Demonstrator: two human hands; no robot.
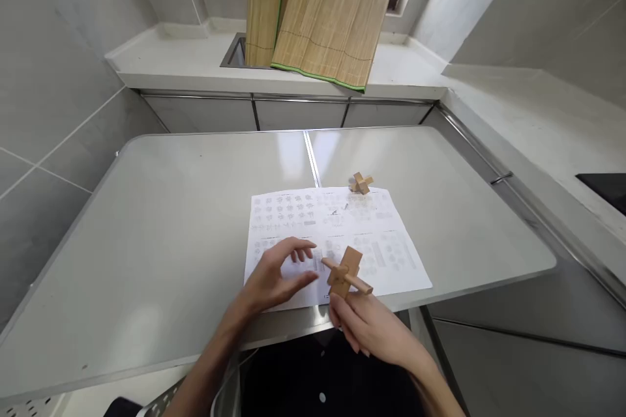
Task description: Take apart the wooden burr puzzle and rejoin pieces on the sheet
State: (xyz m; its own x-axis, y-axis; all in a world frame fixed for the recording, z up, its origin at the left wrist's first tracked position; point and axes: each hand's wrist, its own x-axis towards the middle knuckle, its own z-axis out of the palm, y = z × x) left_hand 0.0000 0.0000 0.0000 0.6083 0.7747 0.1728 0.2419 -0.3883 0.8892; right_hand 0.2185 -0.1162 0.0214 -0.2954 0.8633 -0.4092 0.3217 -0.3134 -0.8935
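Observation:
My right hand (364, 326) holds a wooden cross-shaped burr puzzle (346, 272) from below, fingers closed on it, just above the table's near edge. My left hand (278, 275) hovers to the left of the puzzle with fingers spread and holds nothing. Under both lies a printed instruction sheet (337, 234) with small diagrams. A second, smaller wooden burr puzzle (360, 183) rests at the sheet's far edge.
The sheet lies on a white table (161, 228) with a seam down its middle. Behind it runs a white counter (195, 65) with a sink and a bamboo mat (323, 13) leaning into it. Grey tiled walls stand on both sides.

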